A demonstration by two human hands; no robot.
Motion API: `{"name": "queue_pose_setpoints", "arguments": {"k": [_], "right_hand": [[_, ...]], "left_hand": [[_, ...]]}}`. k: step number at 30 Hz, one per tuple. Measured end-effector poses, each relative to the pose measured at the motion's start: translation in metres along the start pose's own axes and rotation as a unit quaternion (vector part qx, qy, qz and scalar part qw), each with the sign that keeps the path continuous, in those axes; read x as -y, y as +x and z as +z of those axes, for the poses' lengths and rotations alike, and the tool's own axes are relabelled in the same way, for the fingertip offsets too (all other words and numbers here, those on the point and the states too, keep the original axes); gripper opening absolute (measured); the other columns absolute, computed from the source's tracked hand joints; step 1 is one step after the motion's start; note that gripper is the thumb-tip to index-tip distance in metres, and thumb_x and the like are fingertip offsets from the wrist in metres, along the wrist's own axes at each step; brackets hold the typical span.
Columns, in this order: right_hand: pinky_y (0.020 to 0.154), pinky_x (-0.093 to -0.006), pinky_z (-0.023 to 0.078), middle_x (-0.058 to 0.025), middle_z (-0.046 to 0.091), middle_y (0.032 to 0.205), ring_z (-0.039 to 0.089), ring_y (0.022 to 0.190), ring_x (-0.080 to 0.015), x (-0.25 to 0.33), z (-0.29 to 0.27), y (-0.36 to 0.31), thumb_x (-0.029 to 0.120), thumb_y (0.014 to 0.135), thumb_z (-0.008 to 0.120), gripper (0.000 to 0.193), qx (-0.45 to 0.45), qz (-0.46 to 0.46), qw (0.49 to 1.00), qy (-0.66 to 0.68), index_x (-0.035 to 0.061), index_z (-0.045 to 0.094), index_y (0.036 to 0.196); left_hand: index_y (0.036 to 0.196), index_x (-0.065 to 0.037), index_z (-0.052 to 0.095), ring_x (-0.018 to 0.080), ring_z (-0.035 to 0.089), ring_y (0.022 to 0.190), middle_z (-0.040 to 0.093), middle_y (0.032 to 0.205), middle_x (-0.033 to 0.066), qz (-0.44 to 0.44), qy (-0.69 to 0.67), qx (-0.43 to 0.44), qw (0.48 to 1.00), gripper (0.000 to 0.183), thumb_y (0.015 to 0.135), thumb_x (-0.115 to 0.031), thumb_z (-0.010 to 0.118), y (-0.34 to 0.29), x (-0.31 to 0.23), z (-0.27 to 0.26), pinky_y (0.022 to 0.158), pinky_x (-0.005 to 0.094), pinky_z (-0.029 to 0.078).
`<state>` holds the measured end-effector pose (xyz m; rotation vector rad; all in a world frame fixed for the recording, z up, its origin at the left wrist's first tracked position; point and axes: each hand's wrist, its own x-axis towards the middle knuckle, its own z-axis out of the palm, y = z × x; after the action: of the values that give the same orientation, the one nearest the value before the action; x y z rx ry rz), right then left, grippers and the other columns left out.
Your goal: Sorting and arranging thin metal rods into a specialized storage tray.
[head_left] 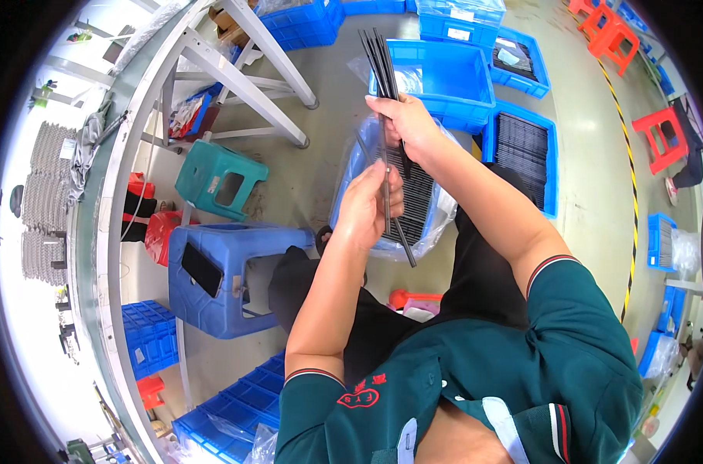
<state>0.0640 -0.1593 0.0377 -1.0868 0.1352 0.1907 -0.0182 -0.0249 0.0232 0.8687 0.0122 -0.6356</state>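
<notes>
"Where are the black rods [384,69]?"

"In the person's two hands, above a plastic-lined blue bin [353,164] of similar dark rods; their upper ends spread slightly past the right hand [407,124]."

"And the hands?"

"The right is wrapped around the bundle; the left [367,203], fingers curled tight, grips rods lower down; how many, one cannot tell."

"Farther out?"

"A blue tub [460,73] just beyond the bin; a blue stool [212,241] bearing a dark phone [202,271] to the left; a teal stool [200,182] near it."
</notes>
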Motion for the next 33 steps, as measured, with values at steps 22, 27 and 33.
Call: {"name": "queue_pose_setpoints", "arguments": {"k": [22, 27, 33], "right_hand": [[0.038, -0.0235, 0.021, 0.0075, 0.039, 0.052, 0.030, 0.041, -0.0042, -0.025, 0.005, 0.000, 0.021, 0.082, 0.066, 0.025, -0.024, 0.001, 0.999, 0.048, 0.0138, 0.046, 0.070], [0.038, -0.0229, 0.019, 0.0077, 0.038, 0.052, 0.029, 0.040, -0.0038, -0.017, 0.004, -0.003, 0.023, 0.083, 0.065, 0.025, -0.037, 0.006, 0.998, 0.045, 0.0133, 0.046, 0.071], [0.041, -0.0241, 0.030, -0.0062, 0.060, 0.068, 0.045, 0.049, -0.0100, -0.021, 0.006, 0.014, 0.031, 0.087, 0.061, 0.026, -0.028, 0.003, 0.999, 0.020, 0.0080, 0.054, 0.077]], "left_hand": [[0.086, -0.002, 0.050, 0.0123, 0.039, 0.060, 0.042, 0.072, 0.0036, 0.007, -0.193, 0.016, 0.981, 0.032, 0.097, -0.031, 0.040, 0.011, 0.014, -0.014, 0.051, 0.0246, 0.035], [0.086, -0.003, 0.049, 0.0119, 0.039, 0.059, 0.042, 0.072, 0.0030, -0.014, -0.194, 0.006, 0.981, 0.034, 0.098, -0.033, 0.038, 0.011, 0.010, -0.009, 0.050, 0.0240, 0.034], [0.084, -0.008, 0.046, 0.0107, 0.038, 0.058, 0.040, 0.071, 0.0012, 0.009, -0.158, -0.020, 0.987, 0.032, 0.098, -0.036, 0.038, 0.018, 0.016, -0.009, 0.049, 0.0224, 0.032]]}}
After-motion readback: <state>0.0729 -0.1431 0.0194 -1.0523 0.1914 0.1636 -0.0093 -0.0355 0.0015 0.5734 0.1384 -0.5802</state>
